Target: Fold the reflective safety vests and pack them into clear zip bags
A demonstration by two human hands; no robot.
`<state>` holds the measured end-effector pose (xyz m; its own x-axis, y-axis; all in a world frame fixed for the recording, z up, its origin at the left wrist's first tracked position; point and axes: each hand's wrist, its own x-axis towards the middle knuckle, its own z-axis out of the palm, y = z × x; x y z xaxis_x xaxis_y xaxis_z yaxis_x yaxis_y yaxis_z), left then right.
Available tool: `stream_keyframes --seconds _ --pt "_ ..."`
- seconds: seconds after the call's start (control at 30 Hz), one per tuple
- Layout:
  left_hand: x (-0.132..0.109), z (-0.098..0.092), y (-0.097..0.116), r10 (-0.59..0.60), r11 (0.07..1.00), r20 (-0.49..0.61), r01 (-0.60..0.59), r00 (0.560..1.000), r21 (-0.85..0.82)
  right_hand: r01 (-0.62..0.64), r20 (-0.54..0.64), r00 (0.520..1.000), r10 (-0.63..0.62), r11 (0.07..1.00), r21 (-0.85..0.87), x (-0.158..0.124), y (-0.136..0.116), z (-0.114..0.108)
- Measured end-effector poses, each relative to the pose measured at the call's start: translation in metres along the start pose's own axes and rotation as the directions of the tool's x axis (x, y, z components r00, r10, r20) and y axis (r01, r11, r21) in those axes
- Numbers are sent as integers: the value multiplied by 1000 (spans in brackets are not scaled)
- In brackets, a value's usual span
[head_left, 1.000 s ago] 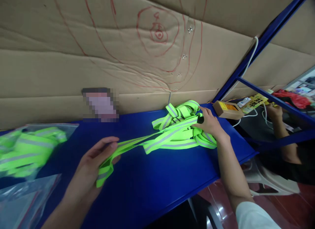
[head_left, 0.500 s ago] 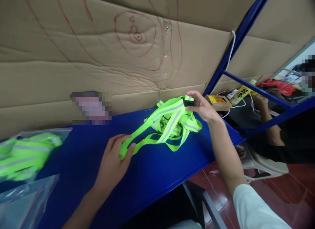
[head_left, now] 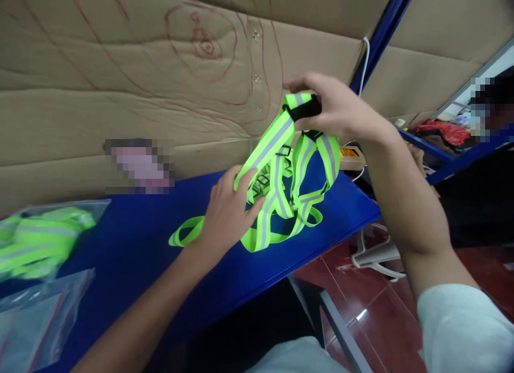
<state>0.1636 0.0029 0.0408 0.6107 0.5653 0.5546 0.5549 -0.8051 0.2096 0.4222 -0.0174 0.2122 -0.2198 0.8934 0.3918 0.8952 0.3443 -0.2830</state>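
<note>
The person's left hand and right hand are bare, as are the slim left forearm and right forearm. A loose short sleeve in plain, pale blue-green cloth covers the right upper arm, its hem ending above the elbow. Similar pale clothing shows at the near edge, centre, partly cut off.

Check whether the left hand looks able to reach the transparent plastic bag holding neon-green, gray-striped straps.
Probably yes: between the left hand and that bag, only a neon-green strap loop and blue tabletop show, though it touches a raised strap.
</note>
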Motion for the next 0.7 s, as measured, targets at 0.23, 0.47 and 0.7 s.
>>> stream_keyframes --seconds 0.23,0.47,0.7 --pt "-28 6 -21 -198 971 234 158 952 180 -32 152 987 59 984 -173 -6 16 -15" --pt "-3 -63 -65 -252 958 -181 271 951 92 -124 311 947 81 985 122 -33 48 0" --pt "2 -53 -61 -227 959 -34 230 973 169 -311 269 945 185 756 576 -51 53 40"
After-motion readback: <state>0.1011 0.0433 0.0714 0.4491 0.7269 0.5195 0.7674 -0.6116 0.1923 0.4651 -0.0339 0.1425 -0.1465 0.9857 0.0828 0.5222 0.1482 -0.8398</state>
